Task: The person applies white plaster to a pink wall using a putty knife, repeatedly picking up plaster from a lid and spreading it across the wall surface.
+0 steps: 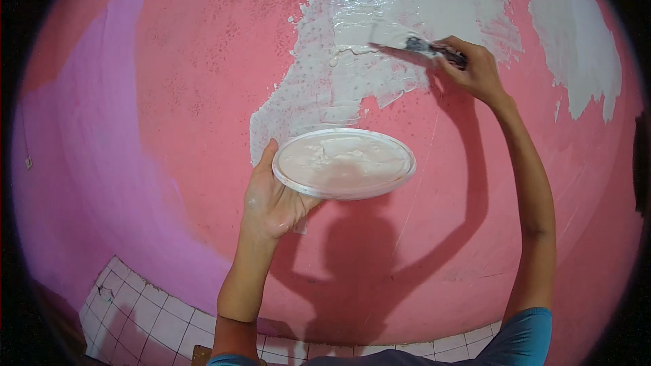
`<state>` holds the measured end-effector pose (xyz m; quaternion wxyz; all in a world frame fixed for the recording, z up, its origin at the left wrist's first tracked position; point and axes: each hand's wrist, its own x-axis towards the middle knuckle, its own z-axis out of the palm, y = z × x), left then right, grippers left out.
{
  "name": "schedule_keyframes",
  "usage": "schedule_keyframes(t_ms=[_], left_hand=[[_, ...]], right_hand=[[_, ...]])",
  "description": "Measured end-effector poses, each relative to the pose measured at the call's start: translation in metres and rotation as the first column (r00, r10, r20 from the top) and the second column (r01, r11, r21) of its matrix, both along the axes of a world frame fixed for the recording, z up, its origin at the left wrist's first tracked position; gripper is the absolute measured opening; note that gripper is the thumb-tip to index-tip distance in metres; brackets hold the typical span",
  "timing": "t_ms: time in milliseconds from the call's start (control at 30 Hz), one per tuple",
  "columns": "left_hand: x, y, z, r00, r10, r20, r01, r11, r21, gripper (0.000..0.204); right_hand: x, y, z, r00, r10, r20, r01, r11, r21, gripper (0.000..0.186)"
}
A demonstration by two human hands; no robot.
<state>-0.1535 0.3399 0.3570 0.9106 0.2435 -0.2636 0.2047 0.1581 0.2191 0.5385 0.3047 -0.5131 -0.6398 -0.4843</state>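
Observation:
My left hand (270, 200) supports a round white plastic lid (346, 196) from below, its thumb up at the left rim. White putty (319, 163) lies spread across the lid. Higher up on the right, my right hand (478, 71) is closed around the dark handle of a putty knife (420, 47). The knife's blade points left against the pink wall, along a ridge of wet putty. Around it, a broad white putty patch (390, 88) covers the wall, glossy near the top and thinner at its ragged left edge.
A second white patch (580, 41) is on the wall at the right. Purple paint (102, 135) covers the left side. White floor tiles (159, 318) run along the bottom, with a small brown object (201, 354) by my left arm. My shadow falls on the wall.

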Motion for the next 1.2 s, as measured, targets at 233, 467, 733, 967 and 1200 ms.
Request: schedule_keyframes(t_ms=[233,467,733,967,1200], left_hand=[[-0.001,-0.01,0.004,0.993,0.086,-0.079,-0.091,0.994,-0.067,0.065],[-0.003,-0.003,-0.008,0.993,0.091,-0.074,-0.094,0.995,-0.042,0.067],[0.001,-0.005,-0.009,0.998,0.043,-0.056,-0.044,0.999,-0.018,0.069],[0.003,0.006,-0.013,0.998,0.046,-0.046,-0.046,0.999,-0.01,0.068],[-0.007,-0.023,-0.075,0.955,0.281,-0.1,-0.283,0.959,-0.01,0.067]], right_hand=[[-0.036,0.042,-0.015,0.986,0.103,0.132,-0.09,0.991,-0.095,0.024],[0.016,-0.007,-0.022,1.0,0.006,0.006,-0.006,1.0,-0.006,0.025],[-0.026,0.032,-0.024,0.989,0.093,0.117,-0.083,0.993,-0.083,0.024],[0.031,0.015,-0.026,0.983,0.07,0.169,-0.071,0.997,-0.003,0.022],[0.013,0.005,-0.032,0.999,0.037,-0.022,-0.036,0.999,0.036,0.028]])
